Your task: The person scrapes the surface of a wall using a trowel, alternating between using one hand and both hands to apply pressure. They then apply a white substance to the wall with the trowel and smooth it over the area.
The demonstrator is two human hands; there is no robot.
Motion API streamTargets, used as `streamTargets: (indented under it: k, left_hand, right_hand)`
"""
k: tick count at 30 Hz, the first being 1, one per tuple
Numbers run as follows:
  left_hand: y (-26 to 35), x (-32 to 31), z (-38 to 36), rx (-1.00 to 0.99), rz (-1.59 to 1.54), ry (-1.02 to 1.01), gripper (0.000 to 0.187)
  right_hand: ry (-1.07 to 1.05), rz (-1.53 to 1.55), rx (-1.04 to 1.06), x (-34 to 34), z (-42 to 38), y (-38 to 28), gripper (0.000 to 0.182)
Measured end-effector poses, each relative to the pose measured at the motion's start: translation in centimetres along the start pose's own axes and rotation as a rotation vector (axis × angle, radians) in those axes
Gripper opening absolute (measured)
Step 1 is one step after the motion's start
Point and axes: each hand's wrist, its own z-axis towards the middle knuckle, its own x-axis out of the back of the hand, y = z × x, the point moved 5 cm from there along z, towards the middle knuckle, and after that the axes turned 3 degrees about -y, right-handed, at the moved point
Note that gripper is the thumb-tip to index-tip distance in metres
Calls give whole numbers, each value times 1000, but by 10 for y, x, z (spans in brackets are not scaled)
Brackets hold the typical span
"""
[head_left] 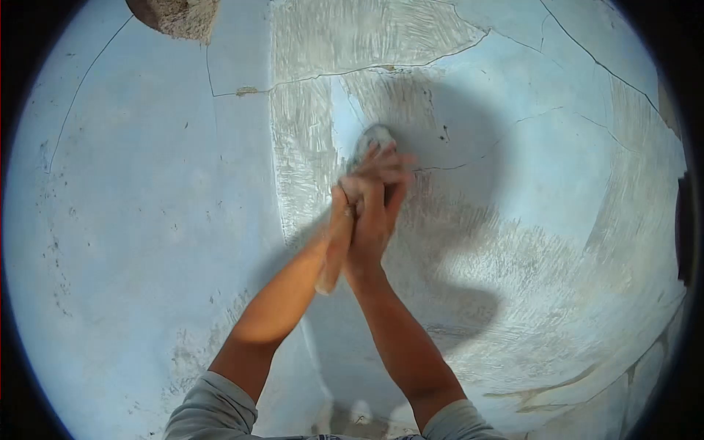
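Note:
Both hands are closed together on a wooden-handled tool against the wall. Its pale handle end sticks out below my wrists, and its dusty grey head is at the wall surface beyond my fingers. My left hand comes in from the lower left, and my right hand overlaps it from the right. Blur smears the fingers near the head, and the tool's exact kind is unclear. Around the hands lies a roughened grey patch with many short scored marks.
Light blue paint covers much of the wall, with dark cracks across the upper part. A broken hole exposes coarse material at the top left. More scored surface spreads to the lower right. A dark object stands at the right edge.

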Motion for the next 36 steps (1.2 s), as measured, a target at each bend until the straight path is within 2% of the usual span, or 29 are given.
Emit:
streamTargets:
  k: [3, 4, 5, 7, 9, 13, 14, 16, 17, 19, 21, 24, 26, 28, 30, 33, 36]
  left_hand:
    - [1, 1, -4, -21, -4, -7, 24]
    - [0, 8, 10, 24, -48, 37, 24]
    - [-1, 15, 22, 94, -105, 88, 24]
    - [-2, 24, 40, 166, -161, 146, 24]
    - [-4, 19, 34, 120, -126, 119, 23]
    - [3, -2, -6, -61, 24, -32, 23]
    - [0, 0, -8, -67, 23, -31, 23]
    - [-7, 16, 21, 9, -46, 44, 23]
    - [-7, 22, 33, 68, -91, 92, 22]
    - [-11, 28, 52, 109, -134, 138, 22]
    - [-12, 16, 43, 47, -87, 104, 22]
    - [-3, -7, 4, -98, 42, -16, 22]
    - [-6, -1, 3, -100, 32, -9, 22]
    - [-14, 20, 36, -2, -54, 79, 21]
    - [-19, 35, 59, 72, -114, 136, 21]
    - [-26, 26, 48, -7, -43, 79, 21]
    - [-19, 13, 18, -116, 49, -11, 20]
  right_hand:
    - [2, -5, -71, -9, 0, -1, 25]
    - [-25, -10, -110, -13, 7, -1, 25]
    - [-38, -59, 21, -21, 24, -3, 27]
    - [-57, 9, -37, -27, 44, -7, 28]
    - [-110, -13, -2, -23, 43, -7, 28]
    - [24, 44, 22, -16, 3, 8, 27]
    - [46, 46, 17, -18, -3, 9, 27]
    - [-42, -58, 42, -24, 19, 0, 27]
    - [-77, 27, -70, -32, 34, -1, 26]
    - [-95, 35, -63, -32, 48, -4, 27]
    - [-110, -28, -50, -23, 41, -4, 28]
    - [49, -8, 64, -2, 6, 0, 27]
    - [57, 43, 33, -20, 3, 9, 25]
    - [-72, -37, 8, -29, 34, 0, 24]
    - [-87, 53, -27, -41, 56, -1, 24]
    - [-111, 55, -27, -39, 56, -3, 23]
    - [55, 17, 19, -26, 19, -2, 22]
